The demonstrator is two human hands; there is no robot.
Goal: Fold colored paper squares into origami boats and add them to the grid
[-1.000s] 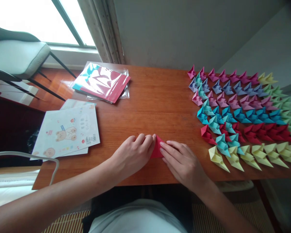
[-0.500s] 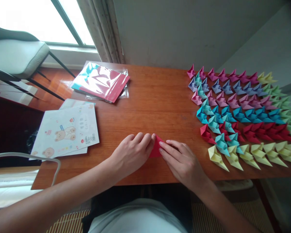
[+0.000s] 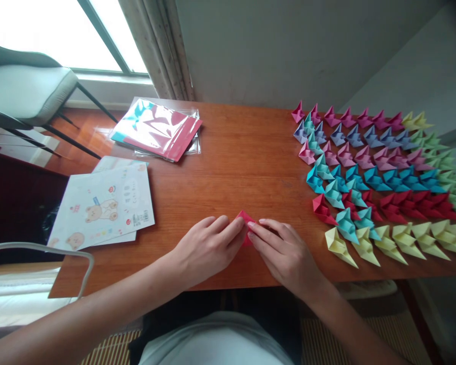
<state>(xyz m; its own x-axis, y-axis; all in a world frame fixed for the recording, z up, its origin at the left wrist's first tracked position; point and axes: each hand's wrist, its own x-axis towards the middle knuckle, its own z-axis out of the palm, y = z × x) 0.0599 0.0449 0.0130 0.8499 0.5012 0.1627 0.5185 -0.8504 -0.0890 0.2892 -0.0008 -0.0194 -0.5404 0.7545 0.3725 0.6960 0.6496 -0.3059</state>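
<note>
A small folded piece of red paper (image 3: pixel 245 217) lies on the table near its front edge, mostly covered by my fingers. My left hand (image 3: pixel 213 243) grips its left side, fingers curled together over it. From the right, my right hand (image 3: pixel 285 248) presses the paper with its fingertips, the fingers bent and close together. The thumbs and the paper's lower folds are largely hidden. Just right of my right hand stand rows of folded paper shapes, the nearest a pale yellow one (image 3: pixel 340 247) and a red one (image 3: pixel 324 209).
Shiny packs of coloured paper (image 3: pixel 157 129) lie at the table's back left. White booklets with a bear print (image 3: pixel 106 205) overlap at the left edge, near a white cable (image 3: pixel 89 261). A grey chair (image 3: pixel 30 94) stands beyond the wooden table (image 3: pixel 247 152).
My left hand has shifted slightly down along the red paper, so its top point now shows above my fingers. My right hand has barely moved.
</note>
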